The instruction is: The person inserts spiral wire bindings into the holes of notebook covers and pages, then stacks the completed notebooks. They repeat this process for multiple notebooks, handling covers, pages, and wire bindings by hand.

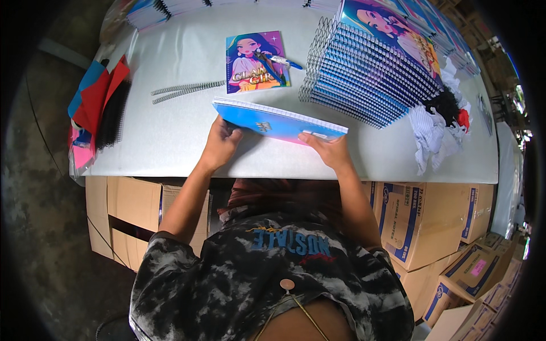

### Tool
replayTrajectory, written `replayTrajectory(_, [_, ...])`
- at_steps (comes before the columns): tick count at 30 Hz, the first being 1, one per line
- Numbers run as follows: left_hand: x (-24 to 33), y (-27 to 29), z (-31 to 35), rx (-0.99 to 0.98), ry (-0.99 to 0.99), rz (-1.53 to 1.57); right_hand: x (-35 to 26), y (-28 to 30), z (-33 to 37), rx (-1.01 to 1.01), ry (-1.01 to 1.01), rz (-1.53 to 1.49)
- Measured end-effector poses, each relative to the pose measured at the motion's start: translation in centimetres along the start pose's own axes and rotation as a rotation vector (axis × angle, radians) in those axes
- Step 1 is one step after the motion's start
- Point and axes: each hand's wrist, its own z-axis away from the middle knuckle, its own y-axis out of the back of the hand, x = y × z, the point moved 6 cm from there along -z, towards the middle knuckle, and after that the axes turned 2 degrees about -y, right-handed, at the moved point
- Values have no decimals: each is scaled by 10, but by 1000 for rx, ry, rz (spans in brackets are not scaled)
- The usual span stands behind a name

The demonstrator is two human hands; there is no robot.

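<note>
Blue notebook (273, 122), pink toward its near side, held in both hands over the near part of the pale table (170, 139), tilted, page edge facing away from the person; can't tell from here if it touches the tabletop. Left hand (223, 140) grips the left end, fingers partly hidden by the cover. Right hand (330, 150) pinches the right end, thumb pressed on the cover, fingers out of sight beneath. Just beyond: illustrated notebook (240, 52) lying flat, blue-handled hand tool (291, 63) on it. Two wire coils (187, 90) to its left. Big stack of spiral notebooks (358, 74) at right, crumpled cloth (429, 136) beside it. Red sheets (98, 99) by the left edge, cardboard boxes (432, 216) below table level.
</note>
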Motion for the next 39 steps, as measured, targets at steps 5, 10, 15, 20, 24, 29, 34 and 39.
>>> replayTrajectory(5, [30, 64, -52, 189, -452, -1118, -2, 8, 7, 6, 46, 27])
replayTrajectory(10, [14, 114, -67, 275, -262, -1319, -25, -1, 1, 19, 131, -7])
replayTrajectory(15, [36, 160, -48, 443, -27, -1378, -32, 1, -4, -17, 95, -35])
replayTrajectory(20, [60, 175, -38, 566, -14, -1004, -27, 5, -9, 6, 135, 41])
replayTrajectory(24, [83, 79, -26, 120, -18, -322, -30, 8, -11, 49, 180, 120])
replayTrajectory(29, [83, 50, -25, -23, -55, -343, -26, 7, -11, 67, 121, 103])
replayTrajectory(34, [82, 54, -24, 21, -20, -404, -21, 9, -10, 99, 110, 80])
replayTrajectory(39, [80, 51, -26, 26, 141, -276, -20, 10, -7, 94, 131, 121])
